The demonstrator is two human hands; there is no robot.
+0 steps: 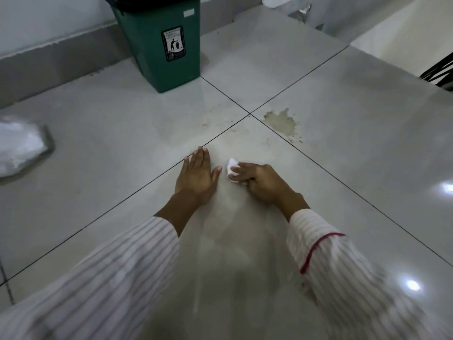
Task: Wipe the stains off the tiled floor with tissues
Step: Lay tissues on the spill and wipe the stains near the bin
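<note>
A small wad of white tissue (pixel 232 168) lies on the pale tiled floor (pixel 127 123), gripped by my right hand (pixel 259 181) and pressed down on the tile. My left hand (pixel 197 176) lies flat on the floor just to its left, fingers straight and together. A yellowish-brown stain (pixel 282 121) with small splatter dots spreads on the tile beyond the hands, to the right of the grout crossing. Fainter dark specks (pixel 208 122) and a dull smear mark the tile left of that crossing.
A green waste bin (pixel 163 47) stands at the back by the grey skirting. A crumpled white plastic pack (pixel 20 146) lies on the floor at the far left. Dark metal legs (pixel 441 69) show at the right edge.
</note>
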